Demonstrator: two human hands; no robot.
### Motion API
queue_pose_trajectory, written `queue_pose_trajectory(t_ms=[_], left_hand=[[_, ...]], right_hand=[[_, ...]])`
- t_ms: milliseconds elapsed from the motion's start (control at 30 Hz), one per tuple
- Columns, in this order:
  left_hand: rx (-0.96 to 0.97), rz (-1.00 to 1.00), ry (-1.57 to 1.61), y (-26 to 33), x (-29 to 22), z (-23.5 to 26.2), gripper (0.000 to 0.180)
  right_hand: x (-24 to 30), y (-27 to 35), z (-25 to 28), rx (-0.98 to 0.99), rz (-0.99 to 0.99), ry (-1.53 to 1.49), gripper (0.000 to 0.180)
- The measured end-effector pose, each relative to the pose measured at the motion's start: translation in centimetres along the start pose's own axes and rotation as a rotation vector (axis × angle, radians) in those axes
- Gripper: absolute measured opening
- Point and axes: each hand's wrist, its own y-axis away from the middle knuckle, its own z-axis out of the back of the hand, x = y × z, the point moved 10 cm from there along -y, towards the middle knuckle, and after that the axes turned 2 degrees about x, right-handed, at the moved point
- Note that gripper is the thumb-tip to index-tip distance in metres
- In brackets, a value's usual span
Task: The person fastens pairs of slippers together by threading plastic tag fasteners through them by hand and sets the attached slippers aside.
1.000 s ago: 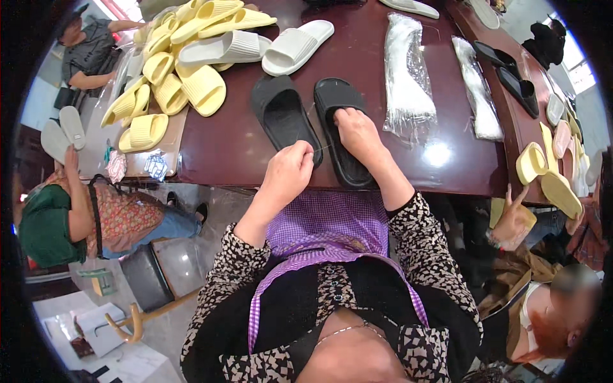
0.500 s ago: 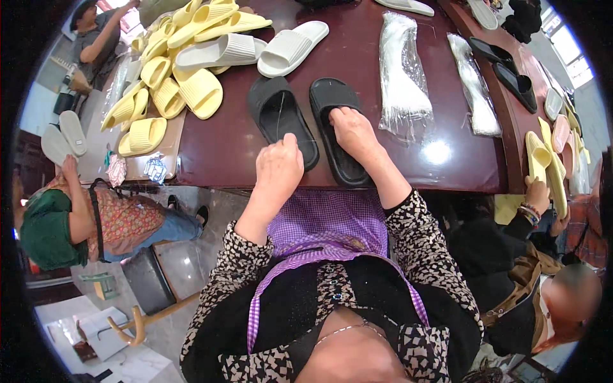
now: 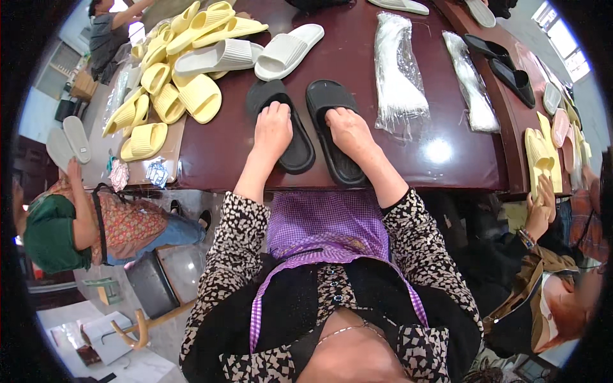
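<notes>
Two black slide slippers lie side by side on the dark red table, toes pointing away from me. My left hand [image 3: 274,129] is over the left black slipper [image 3: 298,153], fingers curled down at the opening of its strap. What those fingertips pinch is hidden beneath the hand. On the right black slipper [image 3: 331,96], my right hand [image 3: 348,129] is closed at the rear edge of the strap, with its fingertips tucked inside. Both heels lie near the table's front edge. No thread shows between my hands now.
Yellow slippers [image 3: 201,99] are heaped at the far left, with white slippers [image 3: 289,51] beside them. Clear bags of white strands [image 3: 399,76] lie to the right, then black shoes [image 3: 514,83]. Co-workers' hands [image 3: 541,207] hold yellow slippers at right; another person [image 3: 128,220] stands left.
My left hand has moved up and away from me to the left slipper's strap. The thin thread that ran from there to my left hand is out of sight. My right hand stays put.
</notes>
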Motion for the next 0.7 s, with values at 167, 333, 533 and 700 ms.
queue_pose_trajectory(t_ms=[167,333,533,700], left_hand=[[-0.027,-0.069,0.117,-0.6,-0.4,-0.3,0.006],[0.037,-0.135,0.249,1.4,-3.5,0.4,0.005],[0.123,-0.140,0.293,3.0,-5.9,0.7,0.005],[0.129,-0.096,0.247,2.9,-5.4,0.6,0.005]], right_hand=[[0.0,0.2,0.2,-0.004,-0.011,-0.002,0.007],[-0.4,0.7,0.4,0.011,-0.035,0.029,0.013],[0.4,1.8,2.5,-0.015,-0.023,0.065,0.028],[1.5,2.1,4.0,0.078,-0.078,0.032,0.034]])
